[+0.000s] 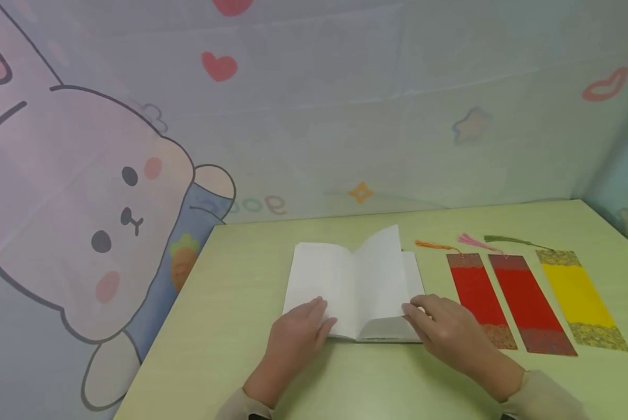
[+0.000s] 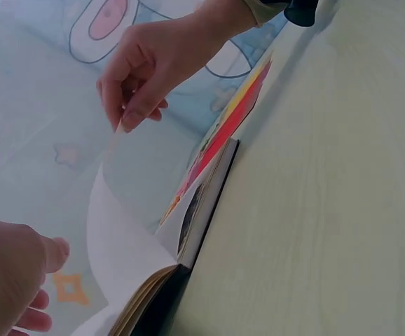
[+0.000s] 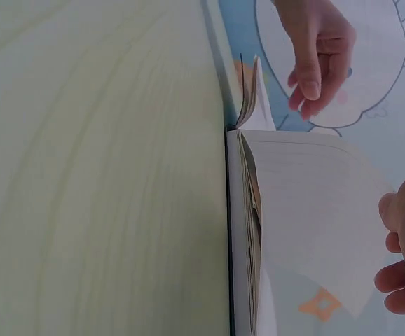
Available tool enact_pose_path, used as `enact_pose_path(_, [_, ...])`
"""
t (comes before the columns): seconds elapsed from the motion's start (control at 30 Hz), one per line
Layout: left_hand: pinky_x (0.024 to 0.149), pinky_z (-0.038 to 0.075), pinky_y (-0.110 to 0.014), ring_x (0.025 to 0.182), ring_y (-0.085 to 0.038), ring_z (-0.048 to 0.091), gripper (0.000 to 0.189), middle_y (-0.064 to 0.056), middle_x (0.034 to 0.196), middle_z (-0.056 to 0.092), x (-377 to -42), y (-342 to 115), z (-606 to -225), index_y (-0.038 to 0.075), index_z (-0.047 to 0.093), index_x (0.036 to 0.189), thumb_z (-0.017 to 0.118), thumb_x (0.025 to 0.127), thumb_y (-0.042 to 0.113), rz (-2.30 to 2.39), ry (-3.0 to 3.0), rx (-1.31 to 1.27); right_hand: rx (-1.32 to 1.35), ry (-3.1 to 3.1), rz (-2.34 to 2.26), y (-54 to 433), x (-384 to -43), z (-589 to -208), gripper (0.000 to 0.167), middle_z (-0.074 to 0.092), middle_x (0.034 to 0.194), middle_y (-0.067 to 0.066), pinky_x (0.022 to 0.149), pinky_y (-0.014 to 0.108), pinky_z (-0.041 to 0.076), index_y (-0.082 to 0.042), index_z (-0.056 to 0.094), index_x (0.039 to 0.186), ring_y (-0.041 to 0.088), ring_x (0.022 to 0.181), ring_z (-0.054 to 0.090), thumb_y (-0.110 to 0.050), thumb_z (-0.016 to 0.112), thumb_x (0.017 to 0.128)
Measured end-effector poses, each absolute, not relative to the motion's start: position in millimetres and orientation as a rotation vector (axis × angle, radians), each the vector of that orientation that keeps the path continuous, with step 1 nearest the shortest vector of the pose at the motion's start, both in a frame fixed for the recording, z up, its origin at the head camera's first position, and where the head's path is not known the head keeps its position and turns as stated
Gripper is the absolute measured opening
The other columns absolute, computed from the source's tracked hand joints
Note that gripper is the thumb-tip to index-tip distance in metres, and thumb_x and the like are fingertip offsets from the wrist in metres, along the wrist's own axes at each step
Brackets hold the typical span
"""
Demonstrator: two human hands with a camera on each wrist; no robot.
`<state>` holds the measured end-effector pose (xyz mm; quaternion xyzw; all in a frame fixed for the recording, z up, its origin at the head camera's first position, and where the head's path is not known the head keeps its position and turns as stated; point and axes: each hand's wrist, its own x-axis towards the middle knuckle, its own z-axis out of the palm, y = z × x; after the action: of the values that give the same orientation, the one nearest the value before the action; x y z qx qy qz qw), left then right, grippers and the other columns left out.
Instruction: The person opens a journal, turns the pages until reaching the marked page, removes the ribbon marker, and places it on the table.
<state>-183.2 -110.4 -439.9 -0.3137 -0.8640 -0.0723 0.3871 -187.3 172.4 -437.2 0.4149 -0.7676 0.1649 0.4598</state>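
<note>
An open book (image 1: 319, 274) with mostly pale, blank-looking pages lies on the table. My right hand (image 1: 445, 326) pinches the outer edge of a raised page (image 1: 382, 274) between thumb and fingers. That page curves up from the spine in the left wrist view, with the other leaves below it. Over the lower part of the left-hand page is my left hand (image 1: 298, 332), its fingers loosely bent. The right wrist view shows this left hand (image 3: 321, 59) above the book's far side, with nothing in its fingers.
Right of the book lie a red bookmark (image 1: 477, 289) with an orange tassel, another red bookmark (image 1: 529, 303) with a pink tassel, and a yellow bookmark (image 1: 579, 291) with a green one. Behind the pale green table (image 1: 214, 326) hangs a printed cloth (image 1: 314, 134).
</note>
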Motion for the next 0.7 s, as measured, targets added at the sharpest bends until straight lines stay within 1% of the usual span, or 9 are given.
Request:
enact_pose_path(0.1, [0.067,0.054,-0.028,0.085,-0.017,0.067,0.024,-0.005,0.094,0.070,-185,-96,-437,0.005,0.068,0.094,0.059,0.089,0.027,-0.158,-2.114,-0.839,1.022,-1.884,0.408,171,-187,-437,0.039,0.063,0.077,0.007,0.048,0.030,0.051,-0.004,0.068,0.088,0.018,0.057,0.059,-0.027,0.039,0.101])
enact_pose_path(0.17, [0.070,0.053,-0.026,0.085,-0.017,0.067,0.028,-0.004,0.095,0.069,-186,-86,-436,0.005,0.068,0.096,0.057,0.091,0.031,-0.121,-2.086,-0.868,1.021,-1.891,0.408,170,-188,-437,0.040,0.064,0.078,0.008,0.050,0.031,0.052,-0.004,0.068,0.090,0.019,0.059,0.060,-0.028,0.038,0.101])
enact_pose_path(0.23, [0.074,0.053,-0.026,0.088,-0.018,0.066,0.033,-0.005,0.098,0.068,-186,-79,-435,0.004,0.068,0.099,0.062,0.088,0.035,-0.089,-2.072,-0.897,1.026,-1.894,0.408,169,-188,-437,0.040,0.065,0.079,0.009,0.051,0.031,0.053,-0.004,0.068,0.091,0.019,0.060,0.061,-0.028,0.037,0.101])
enact_pose_path(0.3, [0.079,0.051,-0.027,0.091,-0.019,0.065,0.041,-0.008,0.103,0.067,-186,-73,-434,0.002,0.067,0.104,0.068,0.082,0.038,-0.074,-2.061,-0.932,1.033,-1.892,0.407,168,-188,-438,0.040,0.065,0.080,0.009,0.052,0.032,0.053,-0.004,0.068,0.093,0.020,0.061,0.062,-0.027,0.038,0.101])
enact_pose_path(0.37, [0.083,0.050,-0.028,0.095,-0.021,0.064,0.049,-0.010,0.107,0.065,-186,-68,-433,0.000,0.065,0.108,0.073,0.078,0.038,-0.073,-2.052,-0.964,1.040,-1.883,0.407,167,-188,-438,0.039,0.065,0.082,0.008,0.052,0.032,0.053,-0.004,0.068,0.093,0.019,0.061,0.062,-0.026,0.038,0.101])
enact_pose_path(0.43, [0.086,0.049,-0.028,0.096,-0.022,0.064,0.054,-0.011,0.108,0.064,-187,-65,-432,-0.002,0.063,0.111,0.076,0.075,0.037,-0.079,-2.046,-0.992,1.045,-1.879,0.406,166,-188,-438,0.038,0.065,0.083,0.008,0.052,0.031,0.053,-0.004,0.069,0.094,0.019,0.061,0.062,-0.026,0.038,0.101])
enact_pose_path(0.57, [0.089,0.047,-0.030,0.099,-0.023,0.062,0.049,-0.013,0.109,0.063,-189,-62,-431,-0.004,0.060,0.114,0.072,0.079,0.029,-0.068,-2.047,-1.035,1.056,-1.880,0.405,166,-187,-438,0.039,0.065,0.085,0.008,0.052,0.031,0.053,-0.004,0.069,0.097,0.019,0.062,0.062,-0.027,0.037,0.101])
enact_pose_path(0.7, [0.093,0.045,-0.033,0.105,-0.025,0.060,0.040,-0.016,0.114,0.061,-191,-63,-431,-0.007,0.057,0.116,0.058,0.089,0.023,-0.033,-2.036,-1.064,1.063,-1.871,0.410,166,-187,-438,0.039,0.065,0.086,0.009,0.053,0.032,0.053,-0.003,0.069,0.099,0.019,0.062,0.063,-0.027,0.037,0.101])
